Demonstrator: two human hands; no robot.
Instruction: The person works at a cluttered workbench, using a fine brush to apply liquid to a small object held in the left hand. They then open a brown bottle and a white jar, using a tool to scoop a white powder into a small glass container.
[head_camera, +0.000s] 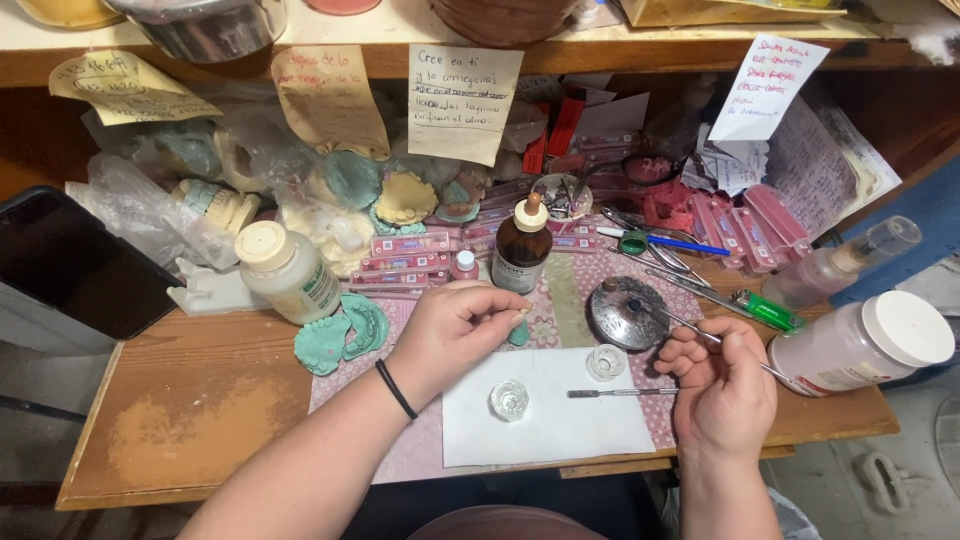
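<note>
My left hand (452, 330) hovers over the patterned cloth, fingers pinched on a small pale item near a green piece (518, 333). My right hand (722, 378) grips a thin metal instrument (672, 317) whose tip rests on a round metal lid (626, 313). On the white paper sheet (560, 425) stand two small glass dishes, one (509, 400) near my left wrist and one (606, 362) beside the lid. A metal spatula (620, 393) lies on the paper, left of my right hand. A brown dropper bottle (522, 248) stands behind my left hand.
A green dental cast (340, 336) lies left of my left hand, a white jar (288, 271) behind it. A pink-powder jar (862, 344) and clear bottle (840, 262) sit right. Pink tooth-card strips (410, 262), tools, plaster casts and paper notes crowd the back. A dark tablet (70, 262) rests far left.
</note>
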